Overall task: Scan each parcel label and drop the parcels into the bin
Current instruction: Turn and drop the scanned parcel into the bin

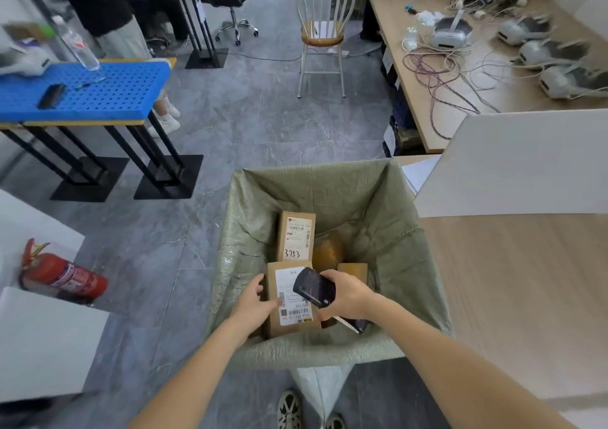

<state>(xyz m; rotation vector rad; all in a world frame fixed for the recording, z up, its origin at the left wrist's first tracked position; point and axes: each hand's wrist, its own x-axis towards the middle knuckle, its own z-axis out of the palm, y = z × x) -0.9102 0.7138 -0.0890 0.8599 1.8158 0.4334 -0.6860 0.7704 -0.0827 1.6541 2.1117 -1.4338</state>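
Both forearms reach over the bin (378, 353): the left hand (253, 300) grips a parcel (289, 297), the right hand (345, 293) holds a scanner (312, 287) over its label (292, 310). Scanning looks underway; next, let the parcel drop among the others.

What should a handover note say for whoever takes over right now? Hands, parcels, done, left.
Left hand: grips the left edge of the held parcel, label up, over the open bin.
Right hand: holds the scanner just above that parcel's label.
In the bin: a labelled parcel marked 3753, a brown packet and another box, partly hidden.
Done: several parcels lie in the bin.
Left: finish this scan if not registered (cannot tell), then drop the held parcel in. No other waiting parcels in view.
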